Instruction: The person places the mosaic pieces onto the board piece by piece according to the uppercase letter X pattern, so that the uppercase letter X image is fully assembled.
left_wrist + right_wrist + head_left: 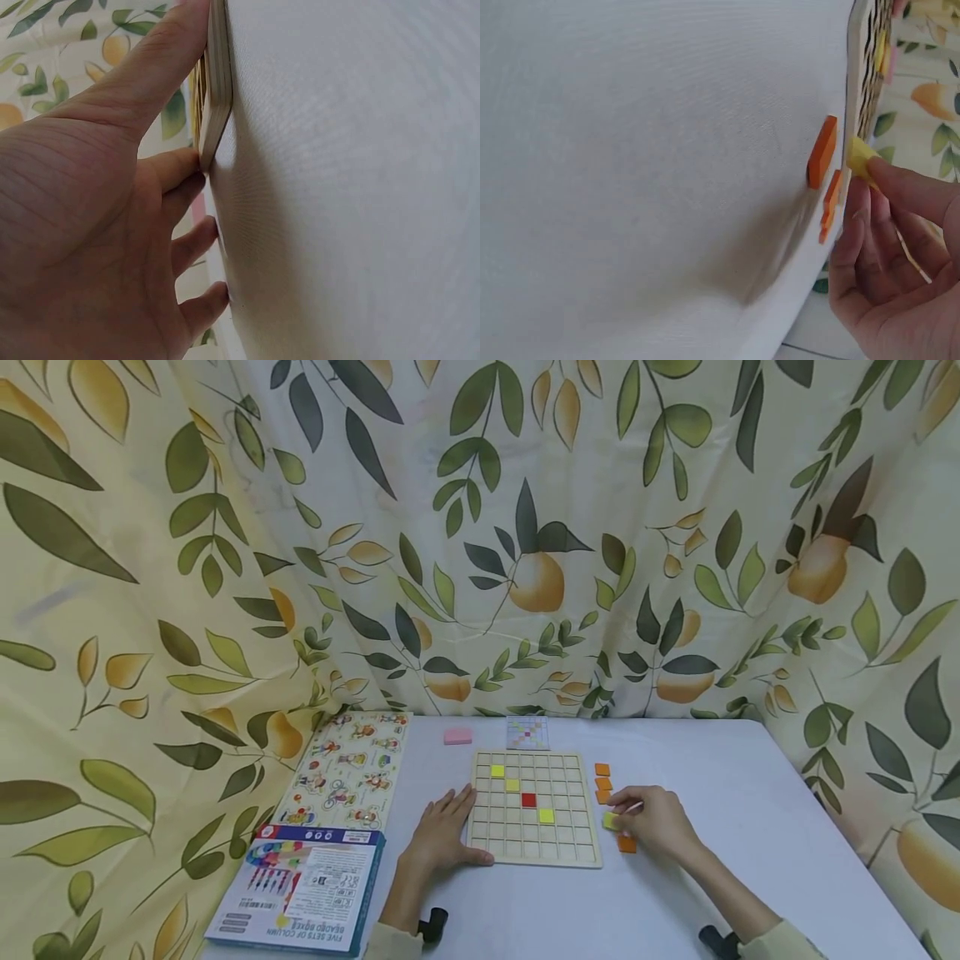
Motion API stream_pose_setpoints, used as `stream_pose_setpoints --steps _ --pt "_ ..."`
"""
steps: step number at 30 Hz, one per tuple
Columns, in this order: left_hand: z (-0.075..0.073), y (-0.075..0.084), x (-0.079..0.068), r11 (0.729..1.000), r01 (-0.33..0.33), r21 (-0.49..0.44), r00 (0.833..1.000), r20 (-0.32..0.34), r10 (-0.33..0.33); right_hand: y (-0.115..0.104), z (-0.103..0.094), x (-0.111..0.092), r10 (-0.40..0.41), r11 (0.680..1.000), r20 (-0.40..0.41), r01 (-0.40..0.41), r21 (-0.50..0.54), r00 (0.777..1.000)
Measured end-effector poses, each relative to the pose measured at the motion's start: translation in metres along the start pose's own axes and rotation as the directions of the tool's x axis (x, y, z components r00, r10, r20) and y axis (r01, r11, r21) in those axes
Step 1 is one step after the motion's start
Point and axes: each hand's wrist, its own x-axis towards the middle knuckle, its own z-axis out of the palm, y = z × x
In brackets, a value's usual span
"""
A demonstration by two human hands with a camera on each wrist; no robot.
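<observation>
A square wooden grid board (502, 833) lies on the table, with a red tile (528, 800) and three yellow tiles (546, 816) set in its cells along a diagonal. My left hand (441, 832) rests at the board's left edge, its thumb by the near corner and its fingers fairly straight in the left wrist view. To the right of the board, my right hand (655, 821) pinches a yellow tile (861, 157) between thumb and fingertips. That tile is raised off the table. Several orange tiles (627, 844) lie in a column beneath and beyond this hand.
Behind the board lie a small pattern card (527, 733) and a pink block (457, 737). A blue-edged box (300, 889) and a sheet with cartoon figures (348, 768) occupy the left side. Leaf-printed curtains (480, 568) hang around the white table (540, 910).
</observation>
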Motion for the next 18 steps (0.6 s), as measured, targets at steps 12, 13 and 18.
stream_pose_setpoints --steps 12,13,18 --pt "-0.007 0.006 -0.004 1.0 -0.001 -0.004 1.0 0.022 0.001 -0.016 0.008 0.001 -0.04 0.993 0.025 0.037 0.11 0.999" --pt "-0.007 0.006 -0.004 1.0 0.0 -0.004 1.0 0.024 0.0 -0.017 0.009 0.002 -0.047 0.993 0.028 0.044 0.113 0.999" --pt "-0.008 0.006 -0.005 1.0 0.001 -0.008 1.0 0.017 0.0 -0.024 0.016 0.004 -0.069 0.99 0.05 0.063 0.124 0.996"
